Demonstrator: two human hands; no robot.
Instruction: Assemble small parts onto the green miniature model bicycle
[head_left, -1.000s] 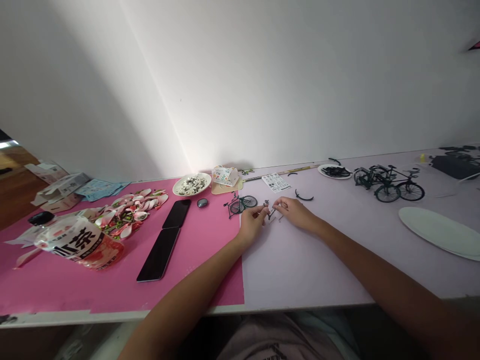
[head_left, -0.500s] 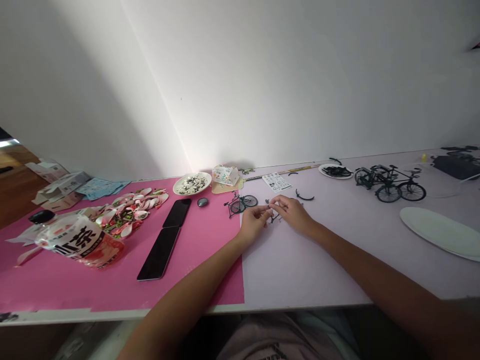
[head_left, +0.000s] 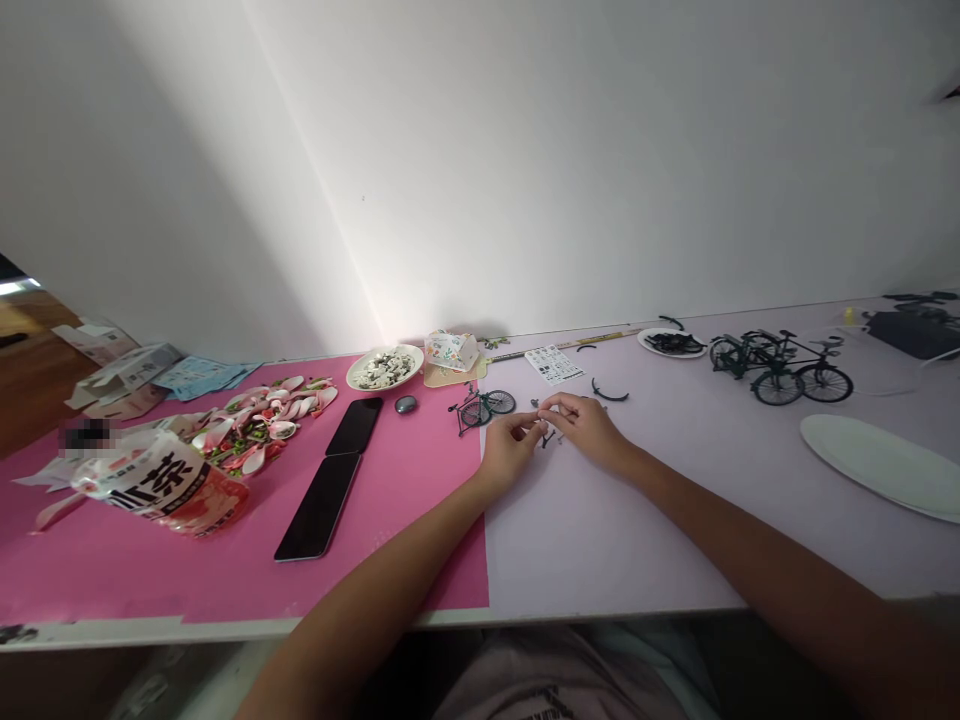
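Note:
My left hand [head_left: 511,446] and my right hand [head_left: 579,422] meet above the pale half of the table, fingertips pinched together. Whatever sits between the fingertips is too small to name. Just under them lie small dark parts [head_left: 549,438] on the table. Left of my left hand stands a small model bicycle [head_left: 484,406], dark green with black wheels. Beyond my right hand are a curved black strip [head_left: 609,391] and a printed sheet of small pictures [head_left: 554,365].
On the pink side lie a bottle [head_left: 165,480], two dark phones [head_left: 319,505], pink and green pieces [head_left: 262,415] and a plate of small pieces [head_left: 358,384]. To the right are assembled model bicycles [head_left: 780,368], a plate of black parts [head_left: 645,347] and an oval white plate [head_left: 885,465].
Both hands hold nearly the same place, with only slight finger movement. The small dark parts beneath them show a little more clearly now. Nothing else has visibly moved.

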